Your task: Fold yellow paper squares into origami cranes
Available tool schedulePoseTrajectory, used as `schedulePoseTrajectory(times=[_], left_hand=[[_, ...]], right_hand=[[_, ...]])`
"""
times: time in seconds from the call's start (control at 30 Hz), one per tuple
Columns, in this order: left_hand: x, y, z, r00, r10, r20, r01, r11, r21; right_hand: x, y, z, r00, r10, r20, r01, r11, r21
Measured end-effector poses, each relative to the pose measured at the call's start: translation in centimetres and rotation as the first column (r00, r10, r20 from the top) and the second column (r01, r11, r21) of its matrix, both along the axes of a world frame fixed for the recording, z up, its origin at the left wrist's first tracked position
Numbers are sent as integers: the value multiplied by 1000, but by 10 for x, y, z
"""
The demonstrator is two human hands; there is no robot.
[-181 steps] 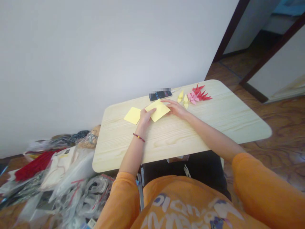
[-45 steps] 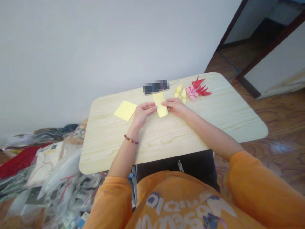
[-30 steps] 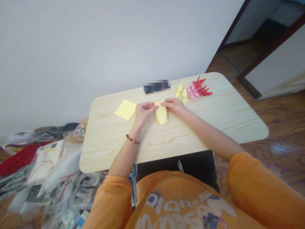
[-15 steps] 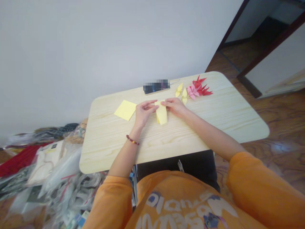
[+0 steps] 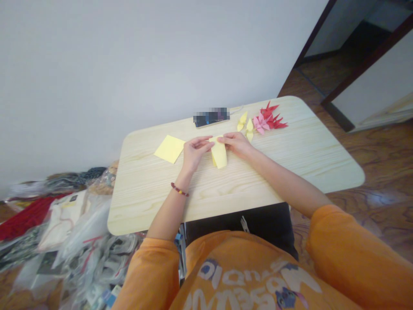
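Left hand [image 5: 193,154], right hand [image 5: 237,144] are gripping one folded yellow paper strip [image 5: 219,154], fingers [image 5: 206,142] closed; one flat yellow paper square [image 5: 169,148] is lying just beside.

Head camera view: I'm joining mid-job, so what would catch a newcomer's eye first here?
The red origami cranes and pink origami crane stand out first, beside yellow origami cranes at the far edge of the pale wooden table. At the table's middle, the left hand and right hand pinch a folded yellow paper, with a flat yellow paper square to its left. Clear plastic bags heap on the floor at lower left.
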State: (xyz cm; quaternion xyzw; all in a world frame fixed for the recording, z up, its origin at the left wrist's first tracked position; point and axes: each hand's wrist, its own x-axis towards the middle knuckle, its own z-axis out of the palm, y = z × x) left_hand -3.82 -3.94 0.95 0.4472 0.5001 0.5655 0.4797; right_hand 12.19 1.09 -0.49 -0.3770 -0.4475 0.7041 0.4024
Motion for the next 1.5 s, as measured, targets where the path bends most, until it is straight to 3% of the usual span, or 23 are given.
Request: schedulePoseTrajectory(times=[0.7,0.83,0.93,1.1,1.2,1.37,1.5], left_hand=[[0,2,-3,998,56,13,-55,997,-51],[0,3,-6,993,116,24,-114,992,-50],[1,4,-8,986,166,30,-165,986,-35],[6,4,-9,973,217,78,-212,975,-65],[8,5,-11,958,258,127,-250,965,-80],[6,9,-15,915,358,188,-351,934,-71],[7,10,-15,885,388,258,-381,921,-80]], right_hand=[[0,1,-4,998,-2,68,0,999,32],[-2,2,-5,999,16,37,-19,998,59],[-2,-1,-4,994,17,107,-33,988,148],[-3,-7,1,934,-140,329,-1,919,393],[-3,-8,1,936,-107,334,-24,931,364],[-6,-8,-2,964,50,262,-114,965,236],[-8,-8,-3,946,-9,324,-74,967,243]])
